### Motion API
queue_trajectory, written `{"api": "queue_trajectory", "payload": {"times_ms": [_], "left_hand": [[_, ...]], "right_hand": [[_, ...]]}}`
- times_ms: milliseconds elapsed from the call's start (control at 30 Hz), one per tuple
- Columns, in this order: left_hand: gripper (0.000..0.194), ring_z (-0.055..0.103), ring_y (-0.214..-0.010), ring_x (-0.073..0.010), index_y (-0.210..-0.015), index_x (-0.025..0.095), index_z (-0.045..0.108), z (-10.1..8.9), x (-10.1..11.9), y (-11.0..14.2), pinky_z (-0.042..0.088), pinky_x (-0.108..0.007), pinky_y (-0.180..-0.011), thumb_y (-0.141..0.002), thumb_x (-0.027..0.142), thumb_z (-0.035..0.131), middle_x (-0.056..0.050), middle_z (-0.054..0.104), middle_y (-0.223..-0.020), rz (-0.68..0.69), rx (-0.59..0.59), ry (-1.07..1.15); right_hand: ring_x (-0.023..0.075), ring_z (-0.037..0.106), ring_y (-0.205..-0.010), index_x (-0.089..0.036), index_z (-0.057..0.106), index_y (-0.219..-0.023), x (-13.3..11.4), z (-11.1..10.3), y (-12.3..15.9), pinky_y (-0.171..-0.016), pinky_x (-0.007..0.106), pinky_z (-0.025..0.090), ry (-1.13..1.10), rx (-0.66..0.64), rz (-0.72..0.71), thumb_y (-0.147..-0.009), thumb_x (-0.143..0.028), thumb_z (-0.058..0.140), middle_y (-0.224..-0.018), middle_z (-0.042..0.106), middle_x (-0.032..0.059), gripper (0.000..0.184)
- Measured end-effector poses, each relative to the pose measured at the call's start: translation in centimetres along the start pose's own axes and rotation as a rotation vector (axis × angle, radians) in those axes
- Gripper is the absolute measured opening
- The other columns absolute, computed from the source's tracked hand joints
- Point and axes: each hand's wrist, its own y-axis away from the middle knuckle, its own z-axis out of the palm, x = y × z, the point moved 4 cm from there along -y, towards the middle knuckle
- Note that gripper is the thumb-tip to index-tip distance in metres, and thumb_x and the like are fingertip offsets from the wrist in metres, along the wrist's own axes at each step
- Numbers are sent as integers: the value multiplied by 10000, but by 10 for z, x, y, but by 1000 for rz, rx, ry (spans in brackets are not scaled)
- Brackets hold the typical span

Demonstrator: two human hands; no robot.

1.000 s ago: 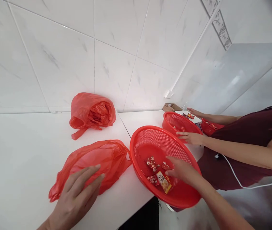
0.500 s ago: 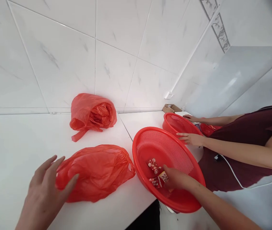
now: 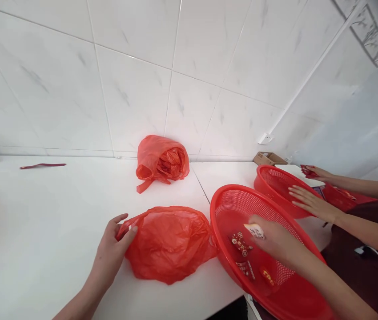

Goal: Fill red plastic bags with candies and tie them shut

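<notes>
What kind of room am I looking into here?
Possibly a small packing room: marbled wall tiles, a long white table, and red perforated baskets beside red plastic bags.

Red baskets x2: near basket [image 3: 232, 266], far basket [image 3: 269, 189]; red bags x2 on the table, one spread bag [image 3: 169, 249], one bundled bag [image 3: 154, 149]. Snack packets: 3 loose packets [image 3: 240, 243] in the near basket, 1 held packet [image 3: 255, 230] in the right hand [image 3: 272, 238], 1 co-worker's packet [image 3: 309, 171], count in the red heap [image 3: 335, 198] at far right unclear. Hands x4, the left hand [image 3: 114, 242] and right plus 2 co-worker's hands [image 3: 314, 204]; 1 each: cardboard box [image 3: 269, 158], wall socket [image 3: 265, 138], dark red strip [image 3: 44, 165].
</notes>
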Motion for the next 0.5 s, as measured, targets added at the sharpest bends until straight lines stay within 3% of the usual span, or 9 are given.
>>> {"api": "queue_trajectory", "payload": {"times_ms": [100, 233, 367, 433, 500], "left_hand": [[532, 643, -869, -223, -1226, 262, 478, 5, -7, 0, 523, -330, -697, -790, 557, 556, -50, 645, -1048, -67, -89, 177], [448, 628, -723, -184, -1099, 236, 551, 12, -12, 3, 504, -282, -608, -766, 529, 610, -37, 674, -946, -106, -211, 341], [399, 601, -627, -156, -997, 217, 593, 13, -12, 4, 491, -268, -572, -738, 515, 647, -25, 675, -850, -97, -226, 402], [400, 601, -614, -154, -991, 210, 594, 12, -14, 1, 492, -268, -571, -730, 507, 659, -21, 672, -824, -95, -219, 420], [405, 624, -659, -168, -1015, 214, 588, 12, -16, -2, 504, -275, -593, -735, 498, 659, -29, 681, -867, -96, -225, 438]], "right_hand": [[145, 597, -656, -276, 574, -917, -71, -14, -1, -563, 232, 400, -46, -4, -44, -773, -269, 546, -788, 661, -14, 147], [132, 572, -707, -256, 560, -939, -147, 8, -10, -564, 216, 353, -27, -193, -320, -774, -217, 556, -831, 642, -27, 169], [150, 571, -781, -262, 550, -1083, -166, 36, -33, -609, 229, 363, -4, -276, -420, -698, -232, 672, -951, 646, -2, 405], [176, 581, -875, -296, 513, -1196, -161, 33, -41, -684, 256, 398, -52, -244, -390, -668, -293, 723, -1060, 634, 16, 568], [176, 588, -902, -324, 496, -1230, -148, 17, -43, -730, 279, 416, -114, -152, -295, -711, -350, 694, -1117, 618, 20, 557]]}}
